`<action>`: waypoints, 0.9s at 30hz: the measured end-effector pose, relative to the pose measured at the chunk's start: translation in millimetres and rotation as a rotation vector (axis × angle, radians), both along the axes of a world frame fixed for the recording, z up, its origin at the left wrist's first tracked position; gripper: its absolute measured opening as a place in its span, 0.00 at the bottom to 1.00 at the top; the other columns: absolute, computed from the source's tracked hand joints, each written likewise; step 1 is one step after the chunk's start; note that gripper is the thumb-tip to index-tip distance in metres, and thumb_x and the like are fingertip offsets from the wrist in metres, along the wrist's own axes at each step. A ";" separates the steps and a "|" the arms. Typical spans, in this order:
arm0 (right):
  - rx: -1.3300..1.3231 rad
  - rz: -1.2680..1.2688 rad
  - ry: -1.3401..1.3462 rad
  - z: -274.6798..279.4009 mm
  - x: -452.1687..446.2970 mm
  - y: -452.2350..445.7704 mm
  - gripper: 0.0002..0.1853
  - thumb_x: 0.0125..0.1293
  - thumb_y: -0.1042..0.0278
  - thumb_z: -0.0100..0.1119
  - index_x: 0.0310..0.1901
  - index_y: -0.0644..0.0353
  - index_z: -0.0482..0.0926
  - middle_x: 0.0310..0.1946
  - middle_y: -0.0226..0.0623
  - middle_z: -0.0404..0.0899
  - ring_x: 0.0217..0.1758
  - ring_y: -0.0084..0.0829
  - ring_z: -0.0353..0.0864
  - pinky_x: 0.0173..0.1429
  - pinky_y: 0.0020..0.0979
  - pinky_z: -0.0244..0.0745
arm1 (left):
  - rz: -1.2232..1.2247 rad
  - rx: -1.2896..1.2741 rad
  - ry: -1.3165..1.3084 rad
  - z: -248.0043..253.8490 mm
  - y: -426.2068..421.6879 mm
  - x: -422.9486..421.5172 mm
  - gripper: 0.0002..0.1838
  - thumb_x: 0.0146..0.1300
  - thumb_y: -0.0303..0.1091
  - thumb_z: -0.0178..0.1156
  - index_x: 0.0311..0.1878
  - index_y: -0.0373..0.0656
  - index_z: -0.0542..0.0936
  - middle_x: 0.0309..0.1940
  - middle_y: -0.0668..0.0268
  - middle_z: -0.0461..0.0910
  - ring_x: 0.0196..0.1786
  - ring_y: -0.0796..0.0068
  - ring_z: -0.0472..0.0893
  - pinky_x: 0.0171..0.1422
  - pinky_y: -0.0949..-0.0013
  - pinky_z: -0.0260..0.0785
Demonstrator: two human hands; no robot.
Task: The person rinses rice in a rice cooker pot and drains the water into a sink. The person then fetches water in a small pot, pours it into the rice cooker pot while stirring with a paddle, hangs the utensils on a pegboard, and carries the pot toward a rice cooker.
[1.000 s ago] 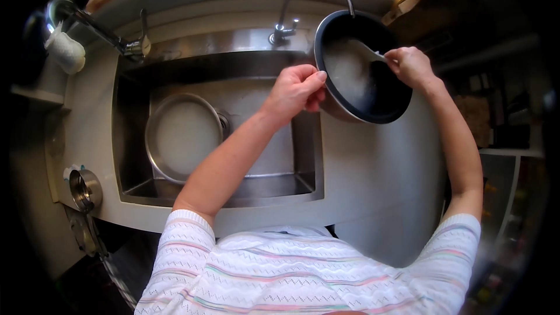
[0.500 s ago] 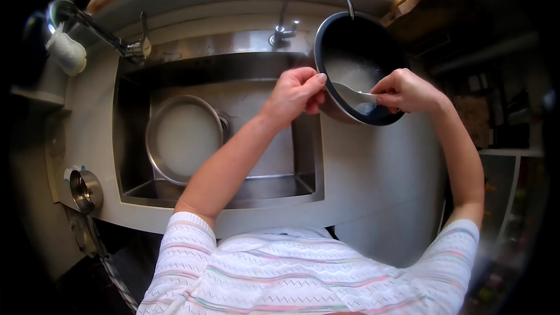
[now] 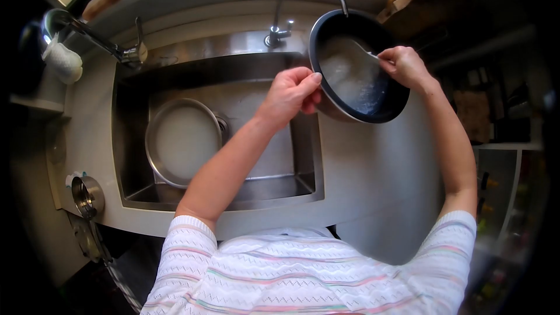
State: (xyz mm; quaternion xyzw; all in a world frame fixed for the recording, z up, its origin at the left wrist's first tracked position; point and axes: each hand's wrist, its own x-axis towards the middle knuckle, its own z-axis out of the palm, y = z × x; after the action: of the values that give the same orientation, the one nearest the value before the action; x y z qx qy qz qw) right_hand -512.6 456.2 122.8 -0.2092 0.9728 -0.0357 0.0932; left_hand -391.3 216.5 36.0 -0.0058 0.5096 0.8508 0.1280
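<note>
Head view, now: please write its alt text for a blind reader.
A person's right hand holds a utensil inside a dark-lined pot with whitish contents, while the left hand grips its rim. A round metal pan sits in the steel sink to the left.

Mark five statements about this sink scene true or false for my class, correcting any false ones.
1. The left hand holds the dark-lined pot at its rim. True.
2. The dark-lined pot is empty. False: it has whitish contents.
3. The round metal bowl stands on the counter. False: it is inside the sink.
4. The right hand holds a utensil that reaches into the pot. True.
5. The person's sleeves are solid black. False: they are white with coloured stripes.
</note>
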 end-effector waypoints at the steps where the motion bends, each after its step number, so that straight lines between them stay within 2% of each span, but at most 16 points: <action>1: -0.019 -0.024 0.020 2.5 -1.4 1.7 0.10 0.56 0.65 0.57 0.39 0.53 0.83 0.36 0.40 0.82 0.41 0.41 0.81 0.47 0.38 0.76 | -0.003 0.008 0.006 -0.5 -0.5 -0.3 0.13 0.66 0.42 0.56 0.31 0.43 0.77 0.20 0.69 0.76 0.18 0.82 0.74 0.24 0.79 0.68; 5: 0.104 0.036 0.128 -10.1 6.3 -4.0 0.10 0.58 0.64 0.55 0.40 0.50 0.83 0.36 0.37 0.82 0.41 0.39 0.81 0.47 0.37 0.76 | 0.015 -0.004 -0.009 2.6 1.4 0.4 0.13 0.65 0.42 0.56 0.30 0.43 0.76 0.20 0.69 0.76 0.18 0.82 0.74 0.23 0.79 0.68; 9: -0.053 0.109 -0.126 -21.4 21.8 -17.4 0.12 0.57 0.67 0.57 0.43 0.58 0.82 0.38 0.42 0.82 0.42 0.38 0.81 0.51 0.33 0.75 | 0.009 -0.007 -0.003 2.6 -0.6 0.3 0.13 0.65 0.42 0.56 0.30 0.43 0.76 0.20 0.69 0.76 0.18 0.82 0.74 0.23 0.79 0.68; 12: -0.114 0.147 -0.325 -14.3 33.2 -22.3 0.13 0.57 0.72 0.57 0.43 0.60 0.82 0.36 0.45 0.82 0.40 0.38 0.82 0.49 0.31 0.76 | 0.006 -0.007 -0.002 2.5 -0.8 0.3 0.13 0.65 0.42 0.56 0.30 0.43 0.76 0.20 0.69 0.76 0.19 0.82 0.74 0.23 0.79 0.69; 15: -0.053 0.175 -0.452 11.3 45.0 -26.8 0.12 0.57 0.73 0.56 0.43 0.62 0.82 0.33 0.45 0.83 0.36 0.34 0.83 0.44 0.29 0.77 | 0.005 -0.001 0.000 1.9 -0.2 0.8 0.13 0.65 0.42 0.56 0.30 0.42 0.77 0.20 0.69 0.76 0.19 0.82 0.74 0.23 0.79 0.69; 18: -0.018 0.101 -0.554 32.4 44.4 -22.1 0.11 0.57 0.75 0.58 0.43 0.65 0.82 0.25 0.40 0.82 0.27 0.24 0.80 0.35 0.25 0.75 | -0.004 0.008 0.007 0.1 -0.8 0.0 0.13 0.65 0.42 0.56 0.31 0.43 0.77 0.20 0.69 0.76 0.19 0.83 0.75 0.23 0.79 0.69; 19: -0.083 0.064 -0.579 38.4 45.2 -21.5 0.11 0.58 0.74 0.59 0.43 0.64 0.81 0.22 0.37 0.80 0.24 0.22 0.77 0.31 0.24 0.74 | -0.005 0.011 0.006 0.5 -0.7 0.2 0.13 0.65 0.42 0.56 0.31 0.43 0.77 0.20 0.69 0.76 0.19 0.83 0.75 0.23 0.79 0.69; 22: -0.089 -0.038 -0.645 42.4 45.7 -27.5 0.12 0.57 0.74 0.60 0.44 0.64 0.81 0.21 0.35 0.78 0.21 0.19 0.74 0.28 0.23 0.72 | -0.008 0.021 0.001 -1.2 -0.6 0.4 0.13 0.65 0.42 0.56 0.31 0.42 0.77 0.20 0.69 0.76 0.19 0.83 0.75 0.23 0.79 0.69; 23: -0.012 -0.046 -0.667 34.0 42.3 -26.4 0.11 0.57 0.71 0.59 0.42 0.63 0.82 0.27 0.39 0.81 0.29 0.27 0.80 0.36 0.28 0.76 | -0.010 0.022 0.003 -1.0 -0.7 -0.3 0.13 0.66 0.42 0.56 0.31 0.42 0.77 0.20 0.69 0.76 0.19 0.83 0.75 0.23 0.79 0.69; 26: 0.087 0.141 -0.382 6.7 27.8 -9.7 0.12 0.56 0.71 0.58 0.42 0.59 0.82 0.32 0.41 0.82 0.36 0.35 0.82 0.44 0.32 0.76 | -0.018 0.022 -0.002 0.6 -0.9 0.4 0.13 0.66 0.42 0.56 0.31 0.42 0.77 0.20 0.69 0.76 0.19 0.83 0.75 0.24 0.79 0.69; 27: 0.136 0.109 -0.337 9.2 25.9 -12.5 0.12 0.55 0.70 0.58 0.42 0.55 0.83 0.36 0.42 0.82 0.43 0.40 0.80 0.49 0.35 0.74 | -0.014 0.022 -0.002 0.4 -0.9 0.5 0.13 0.66 0.42 0.56 0.31 0.42 0.77 0.21 0.69 0.76 0.20 0.82 0.75 0.24 0.79 0.69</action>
State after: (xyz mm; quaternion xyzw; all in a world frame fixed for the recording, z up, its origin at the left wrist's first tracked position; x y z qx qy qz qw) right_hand -486.7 443.6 131.9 -0.2456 0.9309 0.0006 0.2704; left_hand -390.8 215.7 36.4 -0.0018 0.5003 0.8554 0.1344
